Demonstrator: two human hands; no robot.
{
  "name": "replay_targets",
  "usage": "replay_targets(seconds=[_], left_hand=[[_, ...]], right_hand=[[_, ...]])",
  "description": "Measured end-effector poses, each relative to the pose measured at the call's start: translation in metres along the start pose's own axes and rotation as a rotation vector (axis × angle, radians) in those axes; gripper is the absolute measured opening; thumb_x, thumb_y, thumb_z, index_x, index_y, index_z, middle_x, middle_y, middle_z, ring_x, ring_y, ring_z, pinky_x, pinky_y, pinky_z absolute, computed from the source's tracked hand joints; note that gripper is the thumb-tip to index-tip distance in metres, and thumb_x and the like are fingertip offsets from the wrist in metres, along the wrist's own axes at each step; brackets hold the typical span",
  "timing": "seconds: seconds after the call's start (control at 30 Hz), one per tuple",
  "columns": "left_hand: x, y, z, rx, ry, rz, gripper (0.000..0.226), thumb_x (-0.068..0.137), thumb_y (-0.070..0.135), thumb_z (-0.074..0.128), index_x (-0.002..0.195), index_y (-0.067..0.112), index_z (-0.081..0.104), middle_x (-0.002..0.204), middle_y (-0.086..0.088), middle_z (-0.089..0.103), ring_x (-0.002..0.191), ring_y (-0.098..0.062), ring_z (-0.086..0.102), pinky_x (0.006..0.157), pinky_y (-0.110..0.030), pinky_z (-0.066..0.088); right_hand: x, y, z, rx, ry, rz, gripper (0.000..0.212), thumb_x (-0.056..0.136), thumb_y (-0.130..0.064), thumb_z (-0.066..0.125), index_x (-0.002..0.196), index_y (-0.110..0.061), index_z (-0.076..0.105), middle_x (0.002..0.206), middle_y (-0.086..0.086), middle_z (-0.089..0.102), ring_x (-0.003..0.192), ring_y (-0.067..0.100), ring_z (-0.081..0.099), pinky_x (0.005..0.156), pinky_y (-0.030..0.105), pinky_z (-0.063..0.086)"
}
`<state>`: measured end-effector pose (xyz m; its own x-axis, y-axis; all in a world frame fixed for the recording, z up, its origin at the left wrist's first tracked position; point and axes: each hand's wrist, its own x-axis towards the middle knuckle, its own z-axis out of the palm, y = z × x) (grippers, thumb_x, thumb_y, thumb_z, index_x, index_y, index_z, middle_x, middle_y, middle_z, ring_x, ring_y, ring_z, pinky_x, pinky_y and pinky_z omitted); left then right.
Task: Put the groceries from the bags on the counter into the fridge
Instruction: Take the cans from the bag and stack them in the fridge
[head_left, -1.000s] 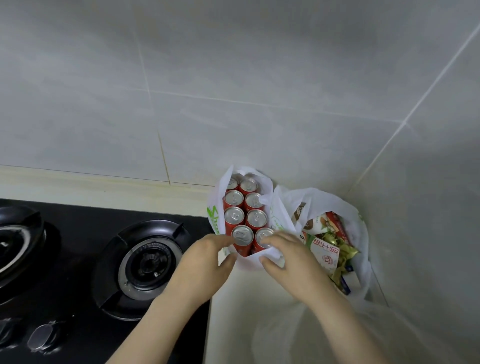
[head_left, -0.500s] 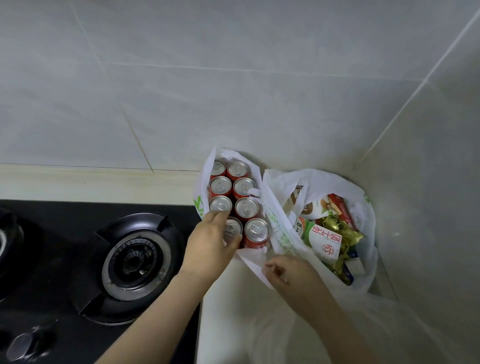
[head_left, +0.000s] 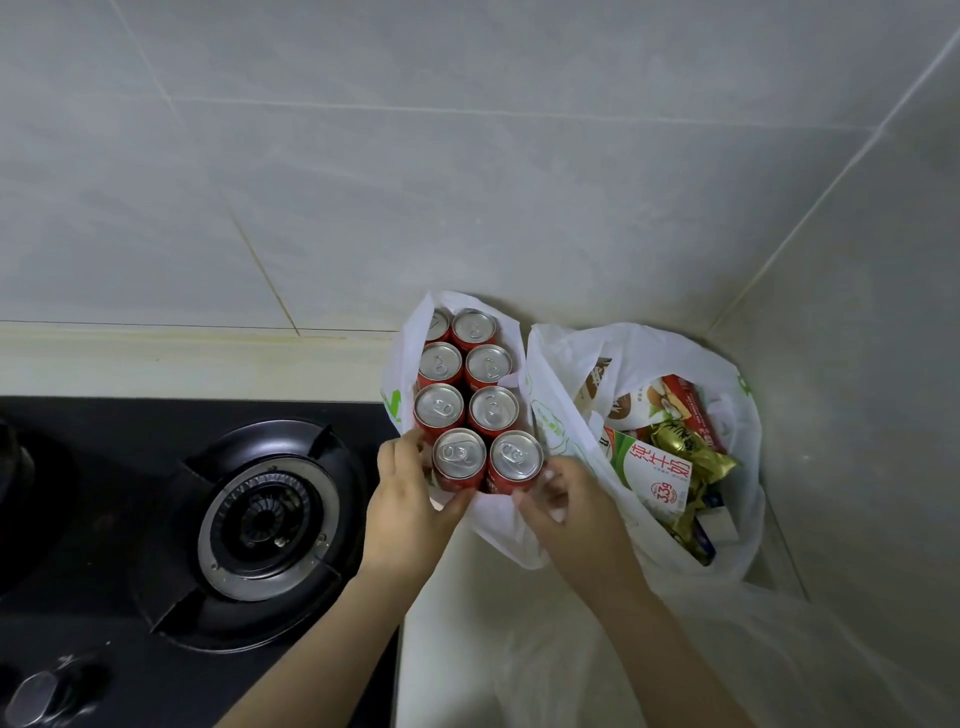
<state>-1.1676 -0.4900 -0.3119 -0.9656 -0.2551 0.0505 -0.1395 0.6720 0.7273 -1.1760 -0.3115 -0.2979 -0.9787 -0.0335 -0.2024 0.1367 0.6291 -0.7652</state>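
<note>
A pack of several red cans (head_left: 470, 402) with silver tops stands in a white plastic bag (head_left: 402, 358) on the pale counter (head_left: 467, 649), against the tiled wall. My left hand (head_left: 410, 499) grips the pack's near left side, thumb under the front can. My right hand (head_left: 566, 504) grips the near right can, fingers curled round it and the bag's edge. To the right a second white bag (head_left: 639, 353) holds a green and white milk carton (head_left: 652, 475), gold-wrapped sweets (head_left: 691, 452) and a red box (head_left: 688, 405).
A black gas hob (head_left: 130, 519) with a round burner (head_left: 267, 517) lies left of the counter, a knob (head_left: 39, 693) at its near edge. Tiled walls meet in a corner behind the bags. Clear plastic film (head_left: 727, 665) lies on the counter near the right wall.
My right hand rose from the bag's lower edge to the near right can. My left hand slid down from the can tops to the pack's near left side.
</note>
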Motion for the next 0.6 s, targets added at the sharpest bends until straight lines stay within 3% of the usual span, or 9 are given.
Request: replay_targets(seconds=[0.17,0.33,0.43,0.6], left_hand=[[0.001,-0.011,0.008,-0.038,-0.046,-0.056,0.066,0.070,0.031,0.082,0.122,0.016,0.045,0.114,0.006,0.046,0.091,-0.015,0.059,0.069,-0.028,0.047],[0.005,-0.009,0.010,-0.151,-0.071,-0.134,0.054,0.068,0.038,0.080,0.113,0.023,0.052,0.110,0.006,0.052,0.094,-0.013,0.059,0.079,-0.034,0.051],[0.007,-0.011,0.010,-0.189,-0.082,-0.123,0.046,0.069,0.037,0.079,0.107,0.027,0.055,0.106,0.009,0.057,0.096,-0.009,0.059,0.079,-0.029,0.050],[0.010,-0.014,0.012,-0.200,-0.072,-0.111,0.042,0.067,0.037,0.079,0.100,0.027,0.056,0.099,0.012,0.062,0.094,-0.009,0.059,0.076,-0.031,0.052]], right_hand=[[0.011,-0.007,0.012,-0.047,0.064,-0.023,0.059,0.074,-0.042,0.072,0.127,-0.027,0.050,0.122,-0.008,0.054,0.114,0.011,0.050,0.096,0.032,0.044],[0.020,-0.013,0.022,-0.028,0.104,-0.025,0.057,0.062,-0.047,0.067,0.114,-0.028,0.055,0.113,-0.009,0.060,0.109,0.014,0.055,0.094,0.038,0.047],[0.025,-0.011,0.023,0.029,0.104,-0.033,0.048,0.062,-0.045,0.070,0.106,-0.031,0.058,0.105,-0.012,0.065,0.102,0.012,0.061,0.089,0.041,0.050],[0.023,-0.016,0.018,0.114,0.128,-0.111,0.035,0.066,-0.026,0.076,0.093,-0.039,0.059,0.093,-0.020,0.067,0.092,-0.001,0.062,0.081,0.026,0.052]])
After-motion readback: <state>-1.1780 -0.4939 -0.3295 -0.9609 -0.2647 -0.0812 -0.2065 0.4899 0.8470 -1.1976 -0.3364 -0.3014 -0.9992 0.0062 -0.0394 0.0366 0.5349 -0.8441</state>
